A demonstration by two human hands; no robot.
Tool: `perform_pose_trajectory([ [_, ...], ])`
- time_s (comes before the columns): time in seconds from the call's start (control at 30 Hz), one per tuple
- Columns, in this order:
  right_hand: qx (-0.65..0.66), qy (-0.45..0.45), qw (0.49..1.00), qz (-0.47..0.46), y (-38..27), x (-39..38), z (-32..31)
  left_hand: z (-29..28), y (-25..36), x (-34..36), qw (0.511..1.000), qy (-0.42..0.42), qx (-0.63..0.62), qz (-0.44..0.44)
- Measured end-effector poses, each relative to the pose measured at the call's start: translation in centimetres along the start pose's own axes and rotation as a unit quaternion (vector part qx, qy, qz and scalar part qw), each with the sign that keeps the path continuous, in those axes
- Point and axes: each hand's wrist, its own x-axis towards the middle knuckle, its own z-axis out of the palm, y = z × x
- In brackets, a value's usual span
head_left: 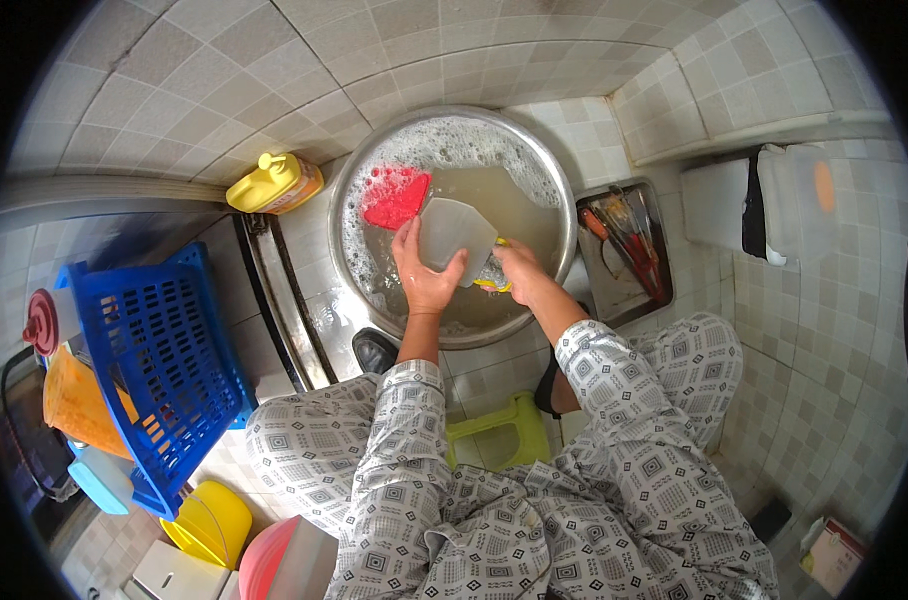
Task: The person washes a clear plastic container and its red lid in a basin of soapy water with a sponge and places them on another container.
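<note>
Over a round metal basin (340,235) of cloudy, foamy water, my left hand (424,282) grips a translucent whitish plastic container (456,232), thumb on its near side. The container is tilted, and I cannot see into it fully. My right hand (522,270) is closed around a yellow-edged grey scrubbing sponge (491,273), which touches the container's right side. A red plastic piece (398,198) lies in the suds just beyond my left hand, partly covered with foam.
Right of the basin, a dark tray (614,290) holds knives and other utensils. A yellow detergent jug (276,184) stands at the back left. Further left is a blue slatted basket (164,350), with a yellow bucket (214,520) nearer me. A green stool (522,425) is below me.
</note>
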Motion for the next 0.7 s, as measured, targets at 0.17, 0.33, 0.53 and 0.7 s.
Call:
perform_pose_trajectory([
  [0.17, 0.013, 0.036, 0.999, 0.010, 0.4, -0.1, 0.2, -0.2, -1.1, -1.8, 0.995, -0.027, 0.096, 0.023],
  [0.33, -0.013, 0.058, 0.998, 0.010, 1.0, 0.3, 0.0, 0.0, -1.3, -1.8, 0.983, -0.086, 0.161, -0.026],
  [0.53, -0.023, 0.069, 0.997, 0.016, 1.7, 0.6, 0.0, 0.0, -1.2, -1.9, 0.977, -0.070, 0.158, -0.128],
  [0.7, -0.006, 0.079, 0.997, 0.000, 2.6, 1.9, -0.8, -1.8, -0.3, 0.1, 0.860, -0.007, -0.245, -0.448],
])
